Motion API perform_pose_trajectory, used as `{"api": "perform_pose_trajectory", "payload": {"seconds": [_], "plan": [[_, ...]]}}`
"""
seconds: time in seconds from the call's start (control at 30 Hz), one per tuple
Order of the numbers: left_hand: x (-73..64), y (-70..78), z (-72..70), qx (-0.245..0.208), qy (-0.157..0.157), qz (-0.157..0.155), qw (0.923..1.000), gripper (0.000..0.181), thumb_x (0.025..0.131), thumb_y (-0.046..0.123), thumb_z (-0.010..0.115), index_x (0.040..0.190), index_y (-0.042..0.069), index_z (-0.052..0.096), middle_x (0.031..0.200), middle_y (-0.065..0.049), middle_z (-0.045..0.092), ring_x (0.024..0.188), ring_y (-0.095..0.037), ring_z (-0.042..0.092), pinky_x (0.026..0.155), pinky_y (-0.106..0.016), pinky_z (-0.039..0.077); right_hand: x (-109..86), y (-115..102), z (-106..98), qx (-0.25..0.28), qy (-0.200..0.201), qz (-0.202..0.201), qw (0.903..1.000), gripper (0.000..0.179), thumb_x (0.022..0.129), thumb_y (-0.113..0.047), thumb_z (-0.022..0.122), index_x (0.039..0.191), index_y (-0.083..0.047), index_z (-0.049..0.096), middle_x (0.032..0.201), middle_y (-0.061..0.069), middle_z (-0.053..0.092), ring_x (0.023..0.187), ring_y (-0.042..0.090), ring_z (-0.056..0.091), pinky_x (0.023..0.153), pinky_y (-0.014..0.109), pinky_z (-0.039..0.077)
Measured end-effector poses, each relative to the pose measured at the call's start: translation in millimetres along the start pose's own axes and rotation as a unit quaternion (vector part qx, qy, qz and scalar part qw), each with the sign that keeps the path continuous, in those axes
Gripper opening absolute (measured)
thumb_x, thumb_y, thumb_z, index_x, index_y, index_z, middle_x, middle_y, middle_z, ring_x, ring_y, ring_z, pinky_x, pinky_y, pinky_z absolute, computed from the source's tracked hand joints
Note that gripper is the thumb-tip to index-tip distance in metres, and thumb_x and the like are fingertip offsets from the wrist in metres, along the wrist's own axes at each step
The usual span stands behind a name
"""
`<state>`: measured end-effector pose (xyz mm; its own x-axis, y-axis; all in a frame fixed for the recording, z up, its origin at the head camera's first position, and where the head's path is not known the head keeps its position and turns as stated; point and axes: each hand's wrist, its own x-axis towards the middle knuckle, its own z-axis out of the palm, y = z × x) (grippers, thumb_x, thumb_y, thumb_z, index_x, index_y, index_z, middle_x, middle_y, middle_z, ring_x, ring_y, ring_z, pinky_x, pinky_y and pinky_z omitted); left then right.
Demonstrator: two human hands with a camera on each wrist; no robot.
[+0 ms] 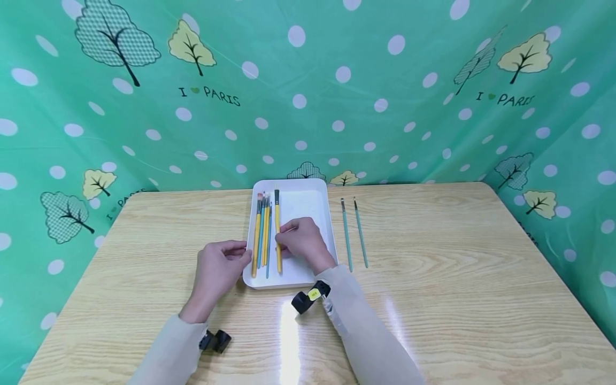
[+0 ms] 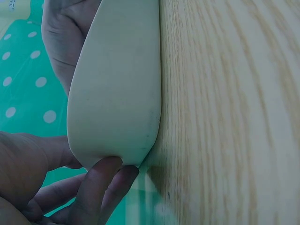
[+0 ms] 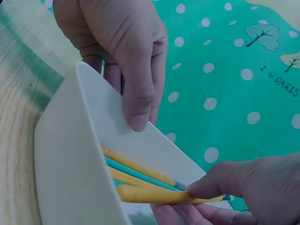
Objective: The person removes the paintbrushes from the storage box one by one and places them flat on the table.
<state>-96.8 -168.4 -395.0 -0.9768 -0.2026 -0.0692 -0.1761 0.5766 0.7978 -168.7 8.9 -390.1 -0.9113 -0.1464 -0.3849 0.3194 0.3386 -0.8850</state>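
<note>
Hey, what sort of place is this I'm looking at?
Likely an indoor table staged for filming handwork, though the wider room is out of view. The signs: a printed green cloth hanging behind, black wrist cameras, and brushes in and beside a tray.

White rectangular tray (image 1: 310, 200), rounded corners, sits flat on the wooden tabletop (image 1: 433, 267), long side running away from the person. Left hand (image 1: 218, 264) pinches its left wall, thumb inside the rim. Yellow-handled paintbrush (image 1: 277, 216), dark head at the far end, pinched mid-handle by the right hand (image 1: 305, 239) over the tray; from here can't tell if it touches the floor. Left of it, inside: side-by-side bunch of paintbrushes (image 1: 266, 230), yellow and teal handles mixed, heads away from the person. Two slim teal paintbrushes (image 1: 347, 235) lie on the tabletop right of the tray, near each other, heads far side.
</note>
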Motion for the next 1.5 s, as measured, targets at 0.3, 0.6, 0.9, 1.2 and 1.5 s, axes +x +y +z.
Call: {"api": "perform_pose_trajectory", "payload": {"seconds": [0.3, 0.6, 0.9, 1.2, 1.5], "plan": [[-0.2, 0.6, -0.2, -0.001, 0.002, 0.005, 1.0000, 0.030, 0.093, 0.016, 0.071, 0.117, 0.000, 0.074, 0.105, -0.019, 0.077, 0.089, -0.023, 0.076, 0.069, -0.023, 0.062, -1.7, -4.0, -11.4, 0.013, -0.009, -0.003, 0.9999, 0.017, 0.090, -0.014, 0.076, 0.105, -0.007, 0.071, 0.094, 0.010, 0.072, 0.079, 0.019, 0.073, 0.074, 0.032, 0.065], [-1.2, 1.0, -0.5, 0.003, 0.002, 0.007, 1.0000, 0.029, 0.093, 0.016, 0.071, 0.117, 0.001, 0.074, 0.105, -0.019, 0.077, 0.088, -0.022, 0.076, 0.069, -0.023, 0.062, -2.9, -5.1, -18.4, 0.033, -0.017, -0.006, 0.9993, 0.018, 0.090, -0.011, 0.075, 0.106, -0.004, 0.070, 0.097, 0.011, 0.073, 0.082, 0.018, 0.074, 0.074, 0.029, 0.065], [-1.7, 1.0, 0.1, 0.002, 0.005, 0.010, 0.9999, 0.028, 0.092, 0.015, 0.071, 0.115, -0.001, 0.075, 0.104, -0.019, 0.077, 0.088, -0.023, 0.075, 0.068, -0.023, 0.062, -3.5, -5.2, -23.9, 0.034, -0.026, -0.003, 0.9991, 0.016, 0.090, -0.011, 0.076, 0.104, -0.005, 0.070, 0.099, 0.012, 0.073, 0.081, 0.019, 0.074, 0.077, 0.035, 0.065], [-1.7, 1.3, -0.1, 0.004, 0.006, 0.008, 0.9999, 0.028, 0.092, 0.016, 0.071, 0.115, 0.000, 0.075, 0.104, -0.019, 0.077, 0.088, -0.022, 0.075, 0.068, -0.022, 0.061, -6.0, -6.8, -28.5, 0.028, -0.041, 0.000, 0.9988, 0.018, 0.091, -0.008, 0.075, 0.107, -0.003, 0.068, 0.099, 0.014, 0.072, 0.080, 0.020, 0.073, 0.079, 0.036, 0.065], [-1.9, 1.8, -0.8, 0.001, 0.005, 0.002, 1.0000, 0.028, 0.093, 0.016, 0.071, 0.116, 0.001, 0.075, 0.105, -0.018, 0.077, 0.089, -0.022, 0.074, 0.068, -0.021, 0.061, -5.3, -7.0, -36.0, 0.011, -0.036, 0.013, 0.9992, 0.022, 0.092, -0.009, 0.074, 0.112, -0.006, 0.065, 0.100, 0.013, 0.071, 0.081, 0.021, 0.073, 0.080, 0.037, 0.065]]}}
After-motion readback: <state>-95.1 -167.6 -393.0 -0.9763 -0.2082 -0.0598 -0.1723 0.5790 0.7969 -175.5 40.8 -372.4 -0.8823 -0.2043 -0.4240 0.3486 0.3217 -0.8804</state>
